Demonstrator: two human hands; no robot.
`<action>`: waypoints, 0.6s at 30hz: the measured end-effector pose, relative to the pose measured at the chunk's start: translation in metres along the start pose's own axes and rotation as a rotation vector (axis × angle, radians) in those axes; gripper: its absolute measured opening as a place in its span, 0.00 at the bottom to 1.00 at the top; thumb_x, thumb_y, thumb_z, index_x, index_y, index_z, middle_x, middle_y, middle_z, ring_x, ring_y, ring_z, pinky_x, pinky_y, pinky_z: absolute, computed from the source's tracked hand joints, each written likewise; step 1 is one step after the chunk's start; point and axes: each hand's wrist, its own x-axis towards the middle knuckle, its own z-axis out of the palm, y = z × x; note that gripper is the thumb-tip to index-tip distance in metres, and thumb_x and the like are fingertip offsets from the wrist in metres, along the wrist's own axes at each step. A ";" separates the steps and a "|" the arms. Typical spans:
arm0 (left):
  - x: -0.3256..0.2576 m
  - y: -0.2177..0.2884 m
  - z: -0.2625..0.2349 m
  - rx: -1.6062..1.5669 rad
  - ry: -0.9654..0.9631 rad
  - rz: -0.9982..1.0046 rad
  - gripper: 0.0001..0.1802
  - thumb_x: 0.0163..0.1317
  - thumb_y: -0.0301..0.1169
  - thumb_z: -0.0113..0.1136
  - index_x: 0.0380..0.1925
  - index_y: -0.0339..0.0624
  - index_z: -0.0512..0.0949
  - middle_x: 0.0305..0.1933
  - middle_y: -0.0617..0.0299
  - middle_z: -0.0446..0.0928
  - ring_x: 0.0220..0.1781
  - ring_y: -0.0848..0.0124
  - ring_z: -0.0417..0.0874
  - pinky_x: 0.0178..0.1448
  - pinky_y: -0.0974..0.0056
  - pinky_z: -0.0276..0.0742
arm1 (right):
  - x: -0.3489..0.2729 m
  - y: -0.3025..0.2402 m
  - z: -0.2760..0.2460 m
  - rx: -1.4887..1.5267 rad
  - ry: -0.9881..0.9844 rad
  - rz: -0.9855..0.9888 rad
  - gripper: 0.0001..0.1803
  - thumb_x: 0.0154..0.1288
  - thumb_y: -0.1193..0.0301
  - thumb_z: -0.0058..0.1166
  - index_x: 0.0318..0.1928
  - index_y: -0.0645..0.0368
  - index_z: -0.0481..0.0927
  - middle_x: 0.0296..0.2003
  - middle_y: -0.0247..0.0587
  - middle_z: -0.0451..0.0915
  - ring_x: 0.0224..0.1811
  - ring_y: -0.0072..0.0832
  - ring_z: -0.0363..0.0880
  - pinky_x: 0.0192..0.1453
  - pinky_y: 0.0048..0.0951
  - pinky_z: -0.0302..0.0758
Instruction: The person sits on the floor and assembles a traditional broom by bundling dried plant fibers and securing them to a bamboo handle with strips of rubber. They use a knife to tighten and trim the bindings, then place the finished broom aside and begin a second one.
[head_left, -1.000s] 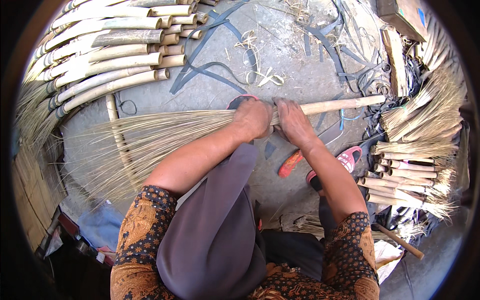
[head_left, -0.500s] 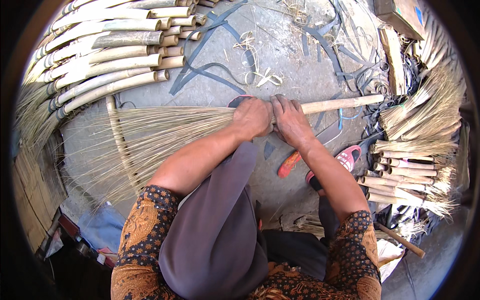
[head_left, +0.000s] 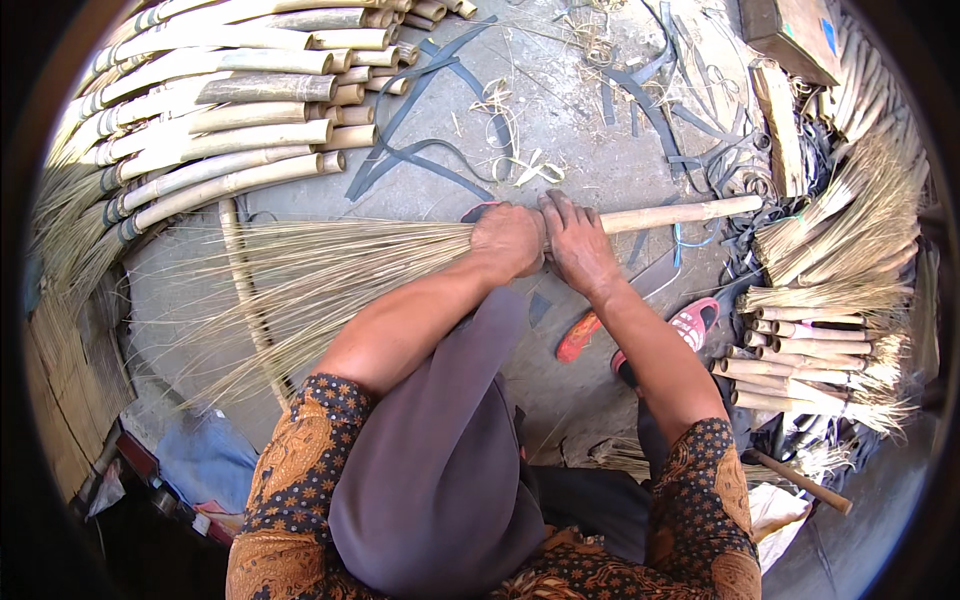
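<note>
A broom point(head_left: 400, 248) lies crosswise in front of me, its stiff straw bristles fanned to the left and its bamboo handle pointing right. My left hand point(head_left: 508, 240) is closed around the straw at the neck of the broom. Right beside it, my right hand point(head_left: 578, 243) is wrapped over the joint where straw meets handle, thumb side against the left hand. What lies under the palms is hidden. Below my right wrist, a knife point(head_left: 578, 338) with an orange-red handle lies on the ground near my sandalled foot point(head_left: 694, 322).
Finished-looking brooms point(head_left: 240, 130) are stacked at the far left, handle ends toward the middle. Dark rubber strips point(head_left: 650, 105) and shavings litter the concrete ahead. Straw bundles point(head_left: 825, 220) and short bamboo-handled pieces point(head_left: 800, 350) lie at the right. A bamboo stick point(head_left: 245, 290) rests under the bristles.
Both hands keep their grip on the broom at nearly the same place. The view has shifted slightly, and my raised knee sits a little further right in the picture.
</note>
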 end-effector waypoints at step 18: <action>-0.002 0.002 0.002 0.107 0.151 -0.062 0.20 0.62 0.37 0.67 0.48 0.33 0.83 0.49 0.38 0.87 0.54 0.45 0.90 0.61 0.48 0.85 | -0.036 0.023 -0.031 0.127 0.140 0.121 0.40 0.62 0.55 0.72 0.71 0.51 0.70 0.65 0.44 0.77 0.68 0.42 0.77 0.79 0.57 0.64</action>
